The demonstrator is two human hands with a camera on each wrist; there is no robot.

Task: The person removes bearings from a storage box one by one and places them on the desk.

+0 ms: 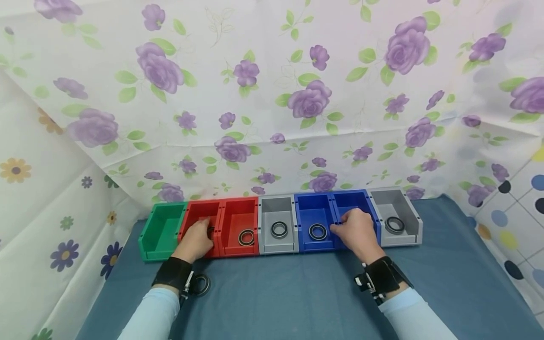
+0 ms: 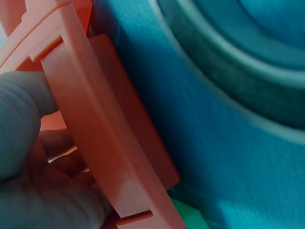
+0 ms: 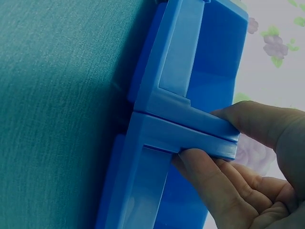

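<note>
My left hand (image 1: pixel 197 240) reaches down into the left red bin (image 1: pixel 218 250), where a dark ring bearing (image 1: pixel 210 232) shows beside it. In the left wrist view the red front wall covers my fingertips, so a grip on that bearing cannot be confirmed. With my right hand (image 1: pixel 358 232) I pinch the two adjoining side walls (image 3: pixel 202 129) of the blue bins, thumb on one side and fingers on the other. A bearing (image 1: pixel 318 232) lies in the left blue bin (image 1: pixel 312 205). Another bearing (image 1: pixel 201 284) is on the blue cloth, near my left wrist.
The bins stand side by side in a row: a green bin (image 1: pixel 146 236) at the left end, a grey bin (image 1: pixel 276 203) in the middle, another grey bin (image 1: pixel 414 222) at the right end. Bearings lie in the right red bin (image 1: pixel 240 210) and both grey bins. Flowered sheeting (image 1: pixel 272 94) hangs behind.
</note>
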